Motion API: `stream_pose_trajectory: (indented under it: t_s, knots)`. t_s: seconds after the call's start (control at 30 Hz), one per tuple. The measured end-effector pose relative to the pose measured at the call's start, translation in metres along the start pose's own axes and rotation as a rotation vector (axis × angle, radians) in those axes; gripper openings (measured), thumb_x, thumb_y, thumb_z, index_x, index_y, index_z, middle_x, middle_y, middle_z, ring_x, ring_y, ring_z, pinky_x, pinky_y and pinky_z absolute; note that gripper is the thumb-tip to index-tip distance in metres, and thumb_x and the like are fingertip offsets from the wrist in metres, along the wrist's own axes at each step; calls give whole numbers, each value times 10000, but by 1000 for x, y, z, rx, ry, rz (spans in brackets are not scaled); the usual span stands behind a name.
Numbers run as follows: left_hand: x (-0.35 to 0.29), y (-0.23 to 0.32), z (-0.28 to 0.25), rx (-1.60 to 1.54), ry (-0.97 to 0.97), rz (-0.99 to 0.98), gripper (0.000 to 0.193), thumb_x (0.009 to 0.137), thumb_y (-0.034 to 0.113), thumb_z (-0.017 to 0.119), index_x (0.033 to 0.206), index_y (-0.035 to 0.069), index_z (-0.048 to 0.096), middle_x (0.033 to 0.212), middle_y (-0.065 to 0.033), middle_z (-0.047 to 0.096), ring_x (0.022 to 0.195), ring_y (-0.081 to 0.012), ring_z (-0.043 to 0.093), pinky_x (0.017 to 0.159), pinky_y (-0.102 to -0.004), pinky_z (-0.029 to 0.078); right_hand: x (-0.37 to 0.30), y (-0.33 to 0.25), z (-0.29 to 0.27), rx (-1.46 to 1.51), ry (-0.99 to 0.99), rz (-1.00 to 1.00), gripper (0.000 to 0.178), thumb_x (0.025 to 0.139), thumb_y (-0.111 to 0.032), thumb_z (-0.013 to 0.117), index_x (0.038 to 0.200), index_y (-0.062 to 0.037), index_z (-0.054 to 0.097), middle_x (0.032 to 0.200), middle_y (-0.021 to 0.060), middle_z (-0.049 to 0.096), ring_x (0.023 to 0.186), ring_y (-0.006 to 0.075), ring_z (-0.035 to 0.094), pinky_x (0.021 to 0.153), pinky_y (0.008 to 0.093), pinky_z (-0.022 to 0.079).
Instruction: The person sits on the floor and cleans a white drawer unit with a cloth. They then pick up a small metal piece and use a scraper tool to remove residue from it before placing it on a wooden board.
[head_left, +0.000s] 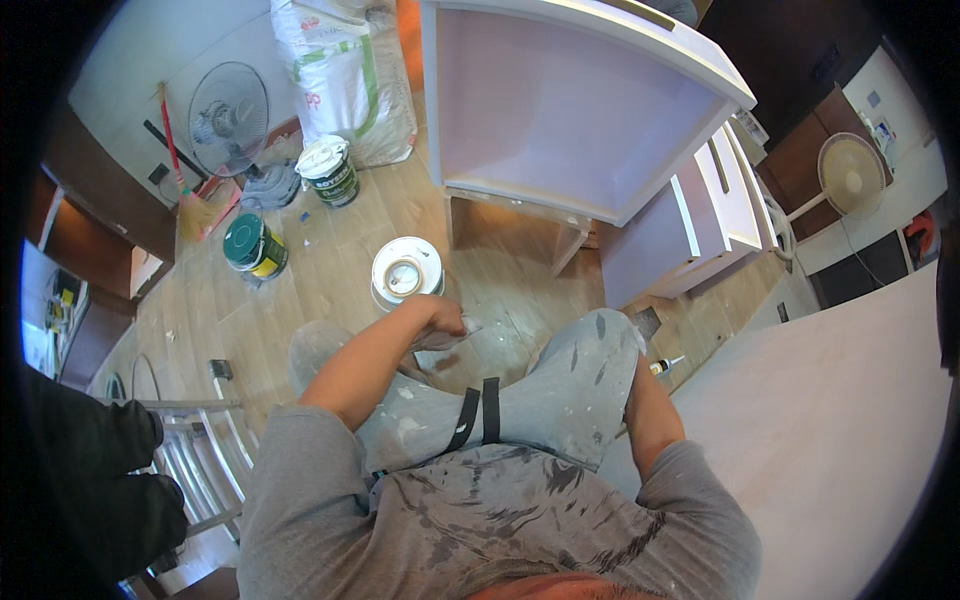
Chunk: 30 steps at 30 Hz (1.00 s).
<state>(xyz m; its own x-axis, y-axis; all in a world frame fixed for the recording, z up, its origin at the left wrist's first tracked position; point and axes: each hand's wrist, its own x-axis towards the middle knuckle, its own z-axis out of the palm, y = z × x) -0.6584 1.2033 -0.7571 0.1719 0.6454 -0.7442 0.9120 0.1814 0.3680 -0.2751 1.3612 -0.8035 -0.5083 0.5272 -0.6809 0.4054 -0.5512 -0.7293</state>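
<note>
My left hand (447, 318) reaches forward between my knees, its fingers closed on a pale, crumpled rag-like piece (440, 340). Just beyond it stands a white tub (430, 262) with a smaller round container (403, 278) on top. My right forearm (650, 410) drops behind my right thigh, which hides the right hand. A white drawer (560, 110) faces me, propped above the floor. More white drawer fronts (665, 235) stand to its right. Beside my right knee lies a tube with a pointed nozzle (665, 366).
Two paint cans, one with a green lid (250, 240) and one white-topped (330, 175), stand at the left. Behind them are a fan (230, 120), a broom (190, 210) and a large white sack (345, 80). An aluminium ladder (205, 450) lies near my left; a large pale panel (800, 420) fills the right.
</note>
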Motion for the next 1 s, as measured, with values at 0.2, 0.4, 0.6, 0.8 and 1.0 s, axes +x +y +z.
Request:
stream_pose_trajectory:
  t_s: [0.2, 0.4, 0.6, 0.8, 1.0]
  knots:
    - [-15, -17, 5, -8, -42, -42, 614, 822, 436, 619, 1242, -11, 651, 1186, -243, 684, 1110, -386, 650, 951, -442, 495, 18, 11, -5, -130, 73, -69, 310, 925, -352, 716, 776, -85, 666, 720, -7, 635, 653, 91, 572, 633, 275, 477]
    - [-17, -12, -11, -148, 184, 117, 579, 843, 410, 604, 1206, -40, 642, 1199, -242, 673, 1109, -366, 644, 946, -432, 490, 24, 17, -43, -330, 144, -320, 316, 928, -379, 708, 802, -93, 663, 743, -11, 633, 677, 93, 573, 666, 285, 483]
    - [-68, 6, -53, -1151, 346, 358, 382, 924, 250, 557, 1228, 32, 635, 1211, -116, 674, 1107, -243, 631, 972, -388, 464, -49, -179, 63, -336, -47, -522, 266, 914, -335, 731, 966, -81, 673, 869, -23, 636, 817, 100, 587, 814, 273, 484]
    - [-74, 24, -100, -1576, 430, 757, 410, 947, 144, 535, 1348, 57, 545, 1270, -48, 614, 1069, -170, 609, 918, -332, 467, -33, -264, 167, -482, -457, -528, 601, 927, -343, 713, 1432, -91, 507, 1325, 79, 589, 1176, 163, 562, 967, 331, 462]
    - [-60, 5, -103, -1240, 786, 307, 328, 994, 229, 630, 1223, -4, 634, 1120, -69, 695, 977, -165, 656, 852, -330, 528, 19, -234, 185, -248, -410, -416, 577, 912, -268, 746, 1388, -51, 504, 1219, 95, 635, 1077, 156, 611, 890, 316, 505]
